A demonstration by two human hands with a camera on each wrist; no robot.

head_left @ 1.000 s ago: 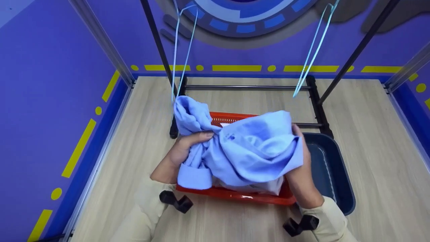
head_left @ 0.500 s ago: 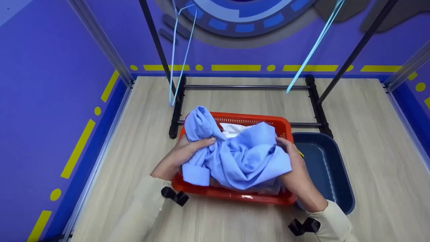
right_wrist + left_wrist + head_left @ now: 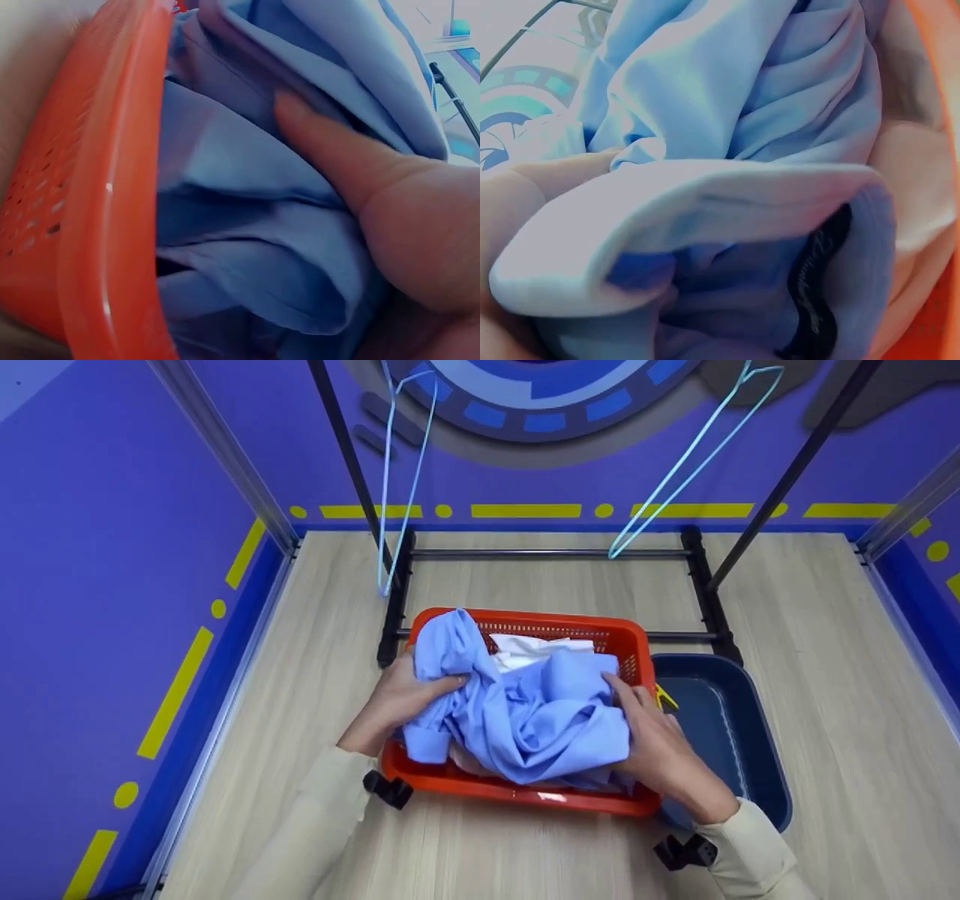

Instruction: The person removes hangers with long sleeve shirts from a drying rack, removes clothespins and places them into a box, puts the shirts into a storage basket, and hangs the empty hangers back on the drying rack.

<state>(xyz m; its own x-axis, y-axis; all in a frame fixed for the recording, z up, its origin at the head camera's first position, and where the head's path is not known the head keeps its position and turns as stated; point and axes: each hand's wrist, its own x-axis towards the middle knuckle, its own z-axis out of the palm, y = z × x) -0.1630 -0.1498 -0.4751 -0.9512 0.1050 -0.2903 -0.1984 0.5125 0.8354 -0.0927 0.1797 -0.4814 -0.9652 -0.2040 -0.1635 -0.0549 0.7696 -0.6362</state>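
Observation:
A crumpled light-blue shirt (image 3: 525,720) lies bunched in the red basket (image 3: 480,786), on top of white cloth (image 3: 536,643). On the shirt's left side my left hand (image 3: 397,694) grips it, thumb over the fabric and the other fingers mostly hidden. My right hand (image 3: 660,742) holds the shirt's right side, close to the basket's right rim. In the left wrist view a turned-back cuff (image 3: 690,202) shows a dark strip with script inside. The right wrist view shows a finger (image 3: 322,139) pressed into the folds beside the basket wall (image 3: 112,195).
A dark blue tub (image 3: 769,750) stands right of the basket, with a yellow item (image 3: 666,699) at its left edge. Behind is a black rack base (image 3: 555,554). Two light-blue hangers hang above, one left (image 3: 386,510) and one right (image 3: 675,487).
Both hands have lowered the shirt into the basket, and its bundle has drawn in from the right. More of the basket's rim and white cloth shows. The right hanger has swung round.

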